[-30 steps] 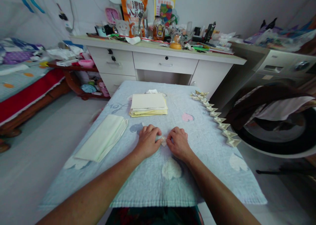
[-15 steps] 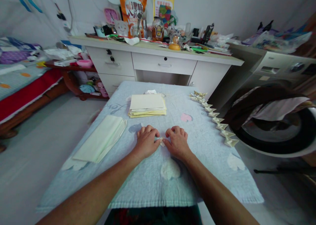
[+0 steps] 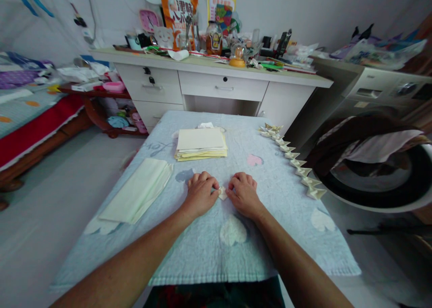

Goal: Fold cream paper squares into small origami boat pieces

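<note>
Hands barely moved since the earlier frames: both stay down at the worktop's middle, and the small folded paper piece (image 3: 222, 192) shows a bit more between them now.

Left hand (image 3: 200, 193): fingers curled, grip pinching the left edge of the paper piece against the cloth. Right hand (image 3: 243, 193): same posture, fingertips on the right edge of the piece. Both grips are closed on it; most of the piece is hidden under the fingers.

The piece sits on the light blue cloth (image 3: 209, 249) covering the worktop, roughly central, a little toward the near edge.

Around it:
- Stack of cream paper sheets (image 3: 200, 143) toward the far edge, centre-left, well apart from the hands.
- Folded pale green sheets (image 3: 138, 190) along the left edge.
- Row of finished folded paper pieces (image 3: 293, 159) running down the right edge, touching one another in a line.

Behind the worktop: a white desk (image 3: 222, 80) with drawers, top cluttered.
</note>
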{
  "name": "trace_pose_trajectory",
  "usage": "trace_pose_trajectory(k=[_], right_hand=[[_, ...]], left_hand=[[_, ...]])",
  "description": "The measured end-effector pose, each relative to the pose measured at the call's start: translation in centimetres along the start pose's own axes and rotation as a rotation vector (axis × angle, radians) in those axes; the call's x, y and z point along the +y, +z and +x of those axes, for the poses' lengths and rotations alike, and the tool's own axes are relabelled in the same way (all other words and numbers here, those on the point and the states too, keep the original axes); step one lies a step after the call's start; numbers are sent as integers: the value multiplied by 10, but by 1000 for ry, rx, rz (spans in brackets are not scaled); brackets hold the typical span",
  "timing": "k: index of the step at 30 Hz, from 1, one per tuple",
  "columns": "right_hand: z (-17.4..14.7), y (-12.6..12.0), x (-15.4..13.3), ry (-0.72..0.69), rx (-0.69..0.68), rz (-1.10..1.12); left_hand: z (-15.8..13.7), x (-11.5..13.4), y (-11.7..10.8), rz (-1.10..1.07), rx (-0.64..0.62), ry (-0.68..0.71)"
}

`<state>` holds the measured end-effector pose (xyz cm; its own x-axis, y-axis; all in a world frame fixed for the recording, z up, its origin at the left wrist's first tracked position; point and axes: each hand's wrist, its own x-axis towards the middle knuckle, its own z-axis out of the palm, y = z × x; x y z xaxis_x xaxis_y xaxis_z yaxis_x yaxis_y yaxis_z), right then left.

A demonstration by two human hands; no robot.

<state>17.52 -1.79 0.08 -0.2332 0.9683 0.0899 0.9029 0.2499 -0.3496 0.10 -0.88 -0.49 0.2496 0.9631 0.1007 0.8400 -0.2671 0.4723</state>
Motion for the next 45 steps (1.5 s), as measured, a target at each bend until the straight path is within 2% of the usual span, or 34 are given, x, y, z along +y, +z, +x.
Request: trace_pose_trajectory(k=[7, 17, 25, 30, 36, 45], right_hand=[[2, 4, -5, 36, 9, -36], [-1, -6, 6, -59, -42, 77], [1, 1, 3, -57, -12, 31], [0, 0, 3, -55, -2, 43], [-4, -2, 4, -98, 44, 112], [-4, 3, 4, -165, 56, 12]], left_hand=[[1, 1, -1, 1, 1, 2], [0, 1, 0, 14, 2, -8], [1, 1, -1, 7, -7, 3], [-1, 0, -1, -1, 0, 29], [-4, -4, -2, -69, 34, 121], [-3, -5, -5, -108, -17, 159]])
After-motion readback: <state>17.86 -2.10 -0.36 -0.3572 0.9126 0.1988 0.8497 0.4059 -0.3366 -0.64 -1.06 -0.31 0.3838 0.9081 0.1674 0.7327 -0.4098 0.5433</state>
